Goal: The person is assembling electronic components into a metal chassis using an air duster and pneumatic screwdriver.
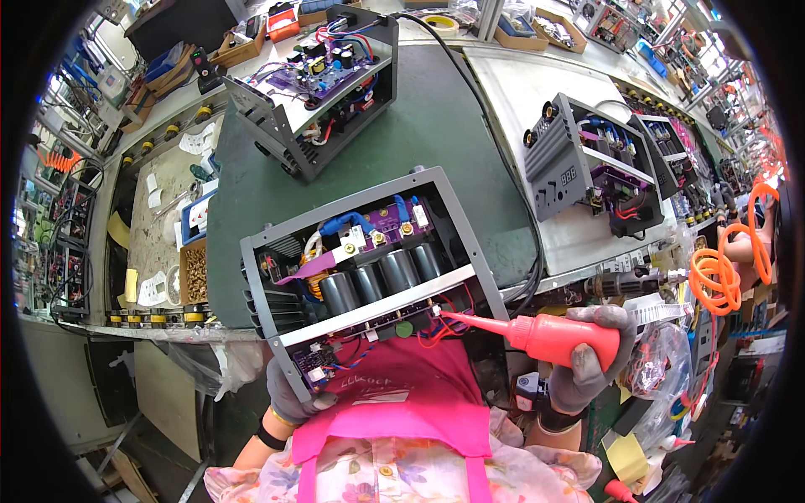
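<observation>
My right hand (600, 339), in a grey glove, is wrapped round a red squeeze bottle (549, 335) with a long tapered nozzle. The nozzle points left, its tip at a small white connector (436, 310) on the circuit board of an open grey electronic unit (360, 204); whether it touches cannot be made out. Large black capacitors (397, 270), blue cables and a purple board fill the unit, which stands tilted at the bench's near edge. My gloved left hand (289, 392) grips its lower left corner, with the fingers partly hidden by the frame.
Another opened unit (314, 92) stands farther back on the green mat (436, 126). More units (587, 168) sit at the right, near a coiled orange air hose (717, 272). A box of brass screws (194, 272) lies left. A black cable (470, 75) crosses the bench.
</observation>
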`<state>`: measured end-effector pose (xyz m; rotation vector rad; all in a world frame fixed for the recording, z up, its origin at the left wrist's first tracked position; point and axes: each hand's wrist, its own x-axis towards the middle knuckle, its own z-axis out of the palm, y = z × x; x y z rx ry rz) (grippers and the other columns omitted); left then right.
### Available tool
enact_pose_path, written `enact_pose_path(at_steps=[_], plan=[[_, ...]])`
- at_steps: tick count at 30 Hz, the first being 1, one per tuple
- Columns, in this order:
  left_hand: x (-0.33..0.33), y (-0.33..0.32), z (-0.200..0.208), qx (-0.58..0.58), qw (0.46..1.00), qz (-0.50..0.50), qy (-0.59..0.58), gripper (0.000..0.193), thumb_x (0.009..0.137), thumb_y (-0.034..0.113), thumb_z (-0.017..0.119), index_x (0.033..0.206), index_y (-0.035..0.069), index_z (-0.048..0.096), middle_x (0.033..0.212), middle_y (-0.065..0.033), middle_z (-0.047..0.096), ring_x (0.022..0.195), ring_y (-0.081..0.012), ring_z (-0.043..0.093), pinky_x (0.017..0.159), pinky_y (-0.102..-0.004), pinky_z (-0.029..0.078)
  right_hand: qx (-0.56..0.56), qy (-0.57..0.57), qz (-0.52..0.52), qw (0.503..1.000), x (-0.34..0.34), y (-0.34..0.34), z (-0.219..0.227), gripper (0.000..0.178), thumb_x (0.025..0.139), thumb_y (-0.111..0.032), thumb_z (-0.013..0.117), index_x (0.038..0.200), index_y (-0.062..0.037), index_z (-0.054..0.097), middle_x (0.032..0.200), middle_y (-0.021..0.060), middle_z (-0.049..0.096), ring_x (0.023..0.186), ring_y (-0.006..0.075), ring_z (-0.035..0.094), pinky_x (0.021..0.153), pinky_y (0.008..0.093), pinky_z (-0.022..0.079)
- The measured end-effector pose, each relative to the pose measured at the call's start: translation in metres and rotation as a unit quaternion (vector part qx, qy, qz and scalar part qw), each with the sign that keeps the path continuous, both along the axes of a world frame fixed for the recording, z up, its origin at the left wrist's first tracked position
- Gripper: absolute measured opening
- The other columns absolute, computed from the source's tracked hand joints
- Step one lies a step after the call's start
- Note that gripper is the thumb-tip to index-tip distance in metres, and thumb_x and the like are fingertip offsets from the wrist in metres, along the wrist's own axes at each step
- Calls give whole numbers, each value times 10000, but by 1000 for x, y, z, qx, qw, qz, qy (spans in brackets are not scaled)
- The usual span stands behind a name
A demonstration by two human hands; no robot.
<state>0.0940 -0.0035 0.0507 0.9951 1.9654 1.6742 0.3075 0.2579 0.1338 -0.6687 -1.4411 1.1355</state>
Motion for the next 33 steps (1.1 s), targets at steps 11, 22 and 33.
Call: enact_pose_path(at_steps=[11, 22, 33], plan=[[0, -6, -6, -59, 997, -2, 40, 871, 707, 672, 698, 1236, 0, 531, 1094, -82, 687, 1008, -230, 654, 883, -329, 492, 36, -11, 10, 999, -1, -1, -6, 472, 697, -231, 696, 1074, -27, 499, 930, 90, 535, 841, 204, 589, 786, 342, 518], [-6, -13, -12, -79, 992, -64, 69, 886, 743, 618, 701, 1309, -10, 433, 1166, -113, 646, 1053, -239, 633, 908, -345, 492, 53, 20, 30, 998, 8, -1, -10, 468, 679, -137, 721, 1062, -7, 486, 926, 138, 587, 796, 215, 628, 739, 312, 536], [-10, -9, -15, -24, 996, -29, 78, 794, 670, 604, 768, 1160, 7, 584, 1003, -115, 666, 877, -274, 658, 769, -352, 520, 234, -48, 220, 946, -23, -23, 8, 513, 617, -165, 851, 1031, -62, 567, 903, 147, 668, 648, 178, 637, 516, 262, 496]])
